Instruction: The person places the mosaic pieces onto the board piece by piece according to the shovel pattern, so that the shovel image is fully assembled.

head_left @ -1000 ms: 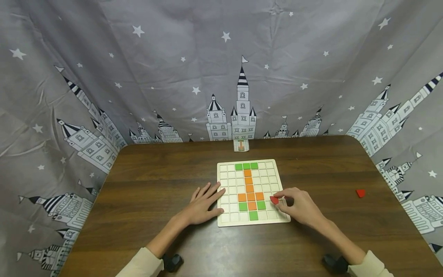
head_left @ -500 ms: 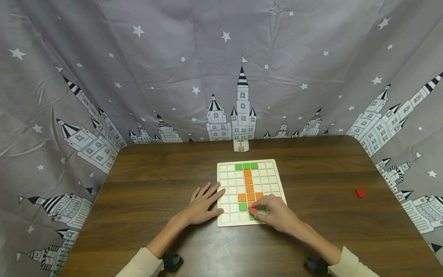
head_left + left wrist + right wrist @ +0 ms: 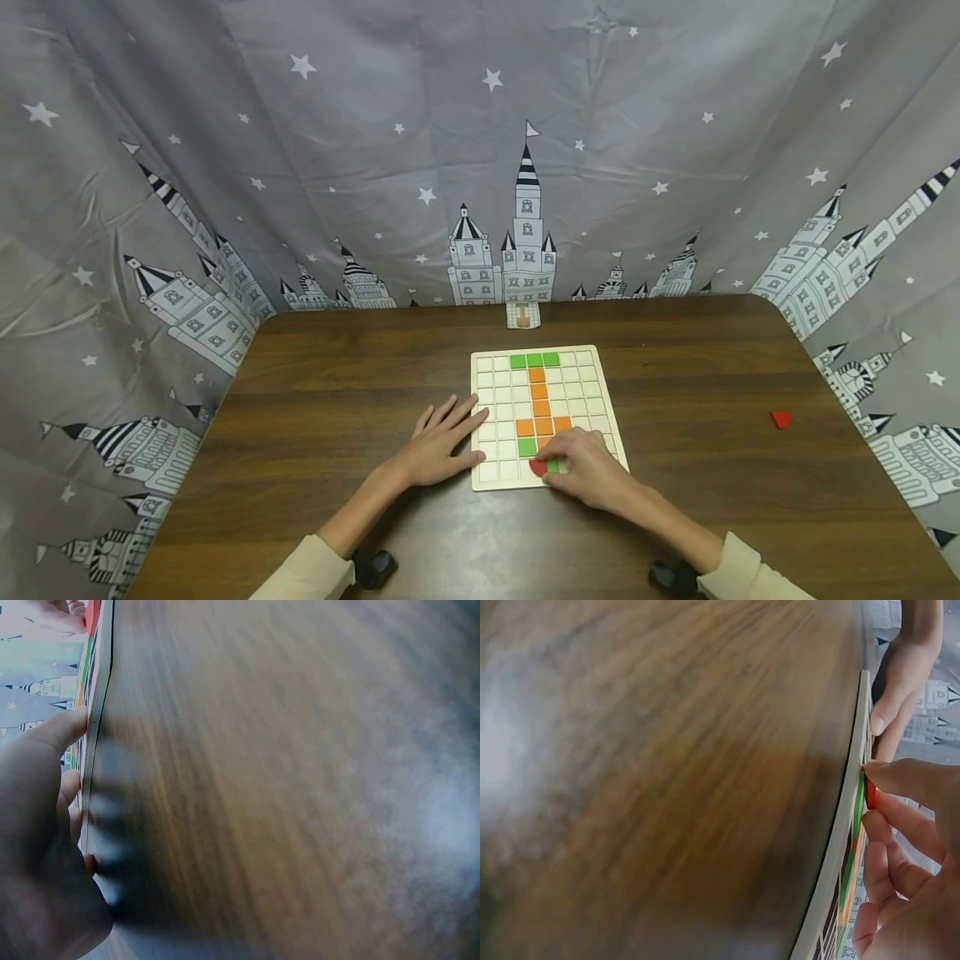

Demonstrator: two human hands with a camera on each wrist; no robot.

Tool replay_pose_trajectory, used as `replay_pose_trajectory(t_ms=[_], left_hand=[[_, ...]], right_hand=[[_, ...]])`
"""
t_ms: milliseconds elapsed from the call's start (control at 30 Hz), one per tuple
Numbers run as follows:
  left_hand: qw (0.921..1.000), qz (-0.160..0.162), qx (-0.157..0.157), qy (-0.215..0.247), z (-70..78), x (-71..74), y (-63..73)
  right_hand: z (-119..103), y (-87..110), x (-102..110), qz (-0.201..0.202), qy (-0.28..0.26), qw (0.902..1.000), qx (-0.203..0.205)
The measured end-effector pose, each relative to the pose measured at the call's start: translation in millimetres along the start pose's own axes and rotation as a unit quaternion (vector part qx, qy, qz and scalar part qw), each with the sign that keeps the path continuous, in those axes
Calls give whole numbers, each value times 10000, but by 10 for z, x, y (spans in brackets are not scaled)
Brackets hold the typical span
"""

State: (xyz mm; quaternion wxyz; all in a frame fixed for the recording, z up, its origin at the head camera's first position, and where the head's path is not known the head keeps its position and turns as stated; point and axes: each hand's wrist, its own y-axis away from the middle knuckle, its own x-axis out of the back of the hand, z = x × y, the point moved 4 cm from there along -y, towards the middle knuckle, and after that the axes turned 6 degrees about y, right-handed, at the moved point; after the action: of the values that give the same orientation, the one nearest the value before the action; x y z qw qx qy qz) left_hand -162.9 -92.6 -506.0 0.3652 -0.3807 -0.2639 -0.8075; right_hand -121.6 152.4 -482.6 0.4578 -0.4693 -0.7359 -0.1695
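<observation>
A pale gridded board (image 3: 492, 475) lies on the table with orange tiles (image 3: 541, 408) forming a stem and crossbar. Green tiles (image 3: 535, 360) line its far edge, and a green tile (image 3: 527, 447) sits near the front. My right hand (image 3: 588, 471) pinches a red piece (image 3: 537, 467) with a curved edge between thumb and finger, over the board's front row; it partly covers the green tile there. In the right wrist view the red piece (image 3: 870, 793) touches or nearly touches the green one. My left hand (image 3: 435, 450) lies with spread fingers, fingertips on the board's left edge.
Another red piece (image 3: 782, 419) lies on the right of the brown wooden table (image 3: 337, 375). A small pattern card (image 3: 522, 315) stands at the far edge, before a grey curtain (image 3: 375, 167) printed with castles and stars.
My right hand has carried the red piece leftward from the board's right side to its front middle, by the frontmost green tile. The left hand has stayed in place.
</observation>
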Motion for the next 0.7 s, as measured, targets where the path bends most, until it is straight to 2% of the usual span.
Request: replay_pose_trajectory(t_ms=[300, 700], left_hand=[[10000, -4, 24, -53, -20, -12, -3], [10000, 22, 45, -38, -30, -24, -10]], right_hand=[[-49, -23, -44, 172, 163, 9997, 20], [-61, -55, -73, -10, 142, 9997, -211]])
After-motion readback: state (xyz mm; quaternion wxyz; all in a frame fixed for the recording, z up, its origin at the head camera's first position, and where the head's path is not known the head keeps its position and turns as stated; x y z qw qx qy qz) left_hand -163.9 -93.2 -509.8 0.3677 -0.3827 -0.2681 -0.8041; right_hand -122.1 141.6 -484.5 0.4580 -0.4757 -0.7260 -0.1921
